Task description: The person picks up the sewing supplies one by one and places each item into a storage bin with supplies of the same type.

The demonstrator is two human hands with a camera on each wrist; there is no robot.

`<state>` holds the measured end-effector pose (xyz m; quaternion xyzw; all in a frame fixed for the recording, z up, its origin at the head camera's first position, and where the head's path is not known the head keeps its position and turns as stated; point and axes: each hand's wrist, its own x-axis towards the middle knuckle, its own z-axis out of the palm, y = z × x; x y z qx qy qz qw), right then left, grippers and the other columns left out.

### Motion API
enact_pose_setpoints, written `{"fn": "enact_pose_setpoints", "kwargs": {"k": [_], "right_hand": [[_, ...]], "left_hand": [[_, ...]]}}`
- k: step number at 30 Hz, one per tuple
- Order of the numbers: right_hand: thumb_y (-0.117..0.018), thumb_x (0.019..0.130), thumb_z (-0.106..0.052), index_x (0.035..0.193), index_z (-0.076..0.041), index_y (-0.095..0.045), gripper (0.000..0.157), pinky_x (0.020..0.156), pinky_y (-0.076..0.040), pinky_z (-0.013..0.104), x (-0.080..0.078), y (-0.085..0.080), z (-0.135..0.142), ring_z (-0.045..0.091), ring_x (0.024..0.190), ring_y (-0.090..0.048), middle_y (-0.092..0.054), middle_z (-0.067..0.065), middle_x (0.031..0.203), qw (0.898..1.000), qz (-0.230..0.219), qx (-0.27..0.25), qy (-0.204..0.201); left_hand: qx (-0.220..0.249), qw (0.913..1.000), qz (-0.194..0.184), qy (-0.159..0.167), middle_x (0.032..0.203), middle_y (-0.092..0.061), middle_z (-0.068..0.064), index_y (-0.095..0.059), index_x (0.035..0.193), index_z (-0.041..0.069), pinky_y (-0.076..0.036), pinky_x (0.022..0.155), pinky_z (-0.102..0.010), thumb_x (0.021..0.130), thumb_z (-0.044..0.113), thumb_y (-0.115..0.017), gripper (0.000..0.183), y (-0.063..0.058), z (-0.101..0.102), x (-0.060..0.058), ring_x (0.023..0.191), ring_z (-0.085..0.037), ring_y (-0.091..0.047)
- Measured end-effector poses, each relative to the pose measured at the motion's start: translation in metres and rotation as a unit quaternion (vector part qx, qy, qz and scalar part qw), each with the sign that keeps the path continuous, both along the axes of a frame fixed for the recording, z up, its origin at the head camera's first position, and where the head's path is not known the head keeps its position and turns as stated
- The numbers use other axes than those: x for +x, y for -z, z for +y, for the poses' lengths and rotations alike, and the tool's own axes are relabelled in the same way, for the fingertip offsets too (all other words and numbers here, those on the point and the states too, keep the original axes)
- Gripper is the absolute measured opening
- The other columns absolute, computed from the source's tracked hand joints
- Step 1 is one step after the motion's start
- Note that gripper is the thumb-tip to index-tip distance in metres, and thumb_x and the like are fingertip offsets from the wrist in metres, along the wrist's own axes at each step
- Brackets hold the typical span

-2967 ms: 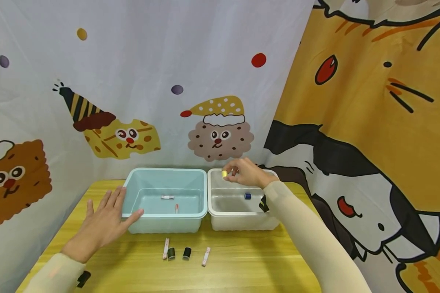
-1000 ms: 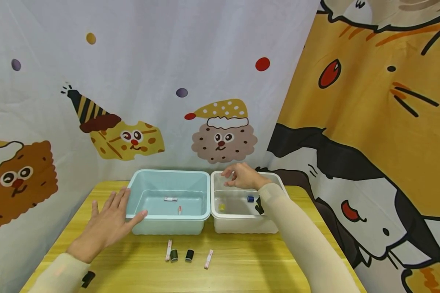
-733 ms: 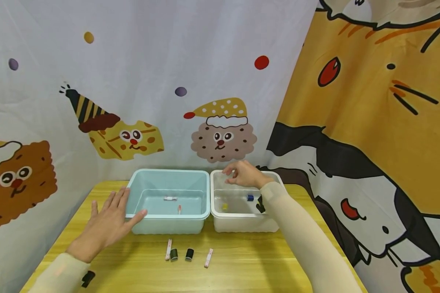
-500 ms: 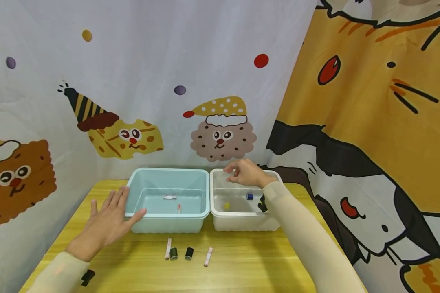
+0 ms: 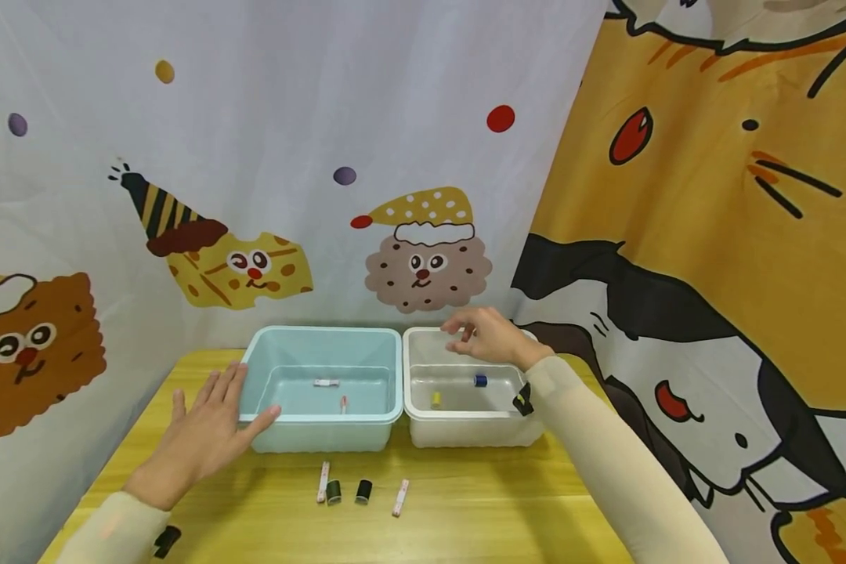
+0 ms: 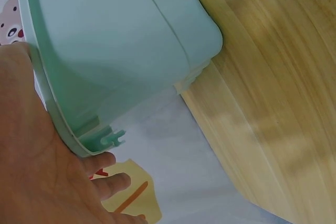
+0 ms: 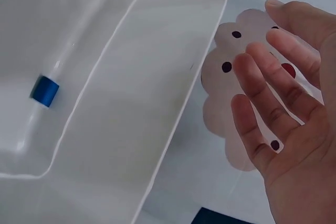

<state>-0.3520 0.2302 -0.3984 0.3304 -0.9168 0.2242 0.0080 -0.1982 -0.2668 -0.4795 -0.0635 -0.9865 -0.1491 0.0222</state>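
Observation:
My left hand [image 5: 200,435] rests against the left rim of the light blue bin [image 5: 324,429], its fingers straight. In the left wrist view the palm lies along the rim. My right hand [image 5: 489,335] hovers over the back of the white bin [image 5: 472,431], fingers loosely bent and holding nothing. A yellow thread spool [image 5: 435,399] and a blue thread spool [image 5: 480,381] lie on the white bin's floor; both also show in the right wrist view. Inside the blue bin are a small white strip [image 5: 327,383] and a small reddish strip [image 5: 344,404].
On the wooden table [image 5: 465,517] before the bins lie a dark green thread spool [image 5: 334,492], a black thread spool [image 5: 363,491] and two white strips with reddish marks, one on the left [image 5: 323,481] and one on the right [image 5: 400,498]. A printed curtain [image 5: 289,117] hangs close behind.
The right hand has let go of the yellow spool, which dropped into the white bin and rolled slightly right. That hand has since shifted a little right. The left hand has stayed at the rim.

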Motion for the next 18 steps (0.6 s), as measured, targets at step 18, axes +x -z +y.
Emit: {"fn": "enact_pose_setpoints", "kwargs": {"k": [18], "right_hand": [[-0.089, 0.106, -0.029, 0.135, -0.021, -0.086, 0.03, 0.092, -0.069, 0.043, 0.037, 0.007, 0.027, 0.013, 0.1, -0.08, -0.086, -0.002, 0.132, 0.999, 0.036, -0.016, 0.01]], "left_hand": [[0.005, 1.0, 0.005, -0.003, 0.19, -0.02, -0.035, -0.017, 0.184, -0.005, -0.008, 0.124, -0.102, 0.111, 0.087, -0.048, 0.121, 0.003, 0.0, 0.0, 0.171, -0.069, -0.025]]}}
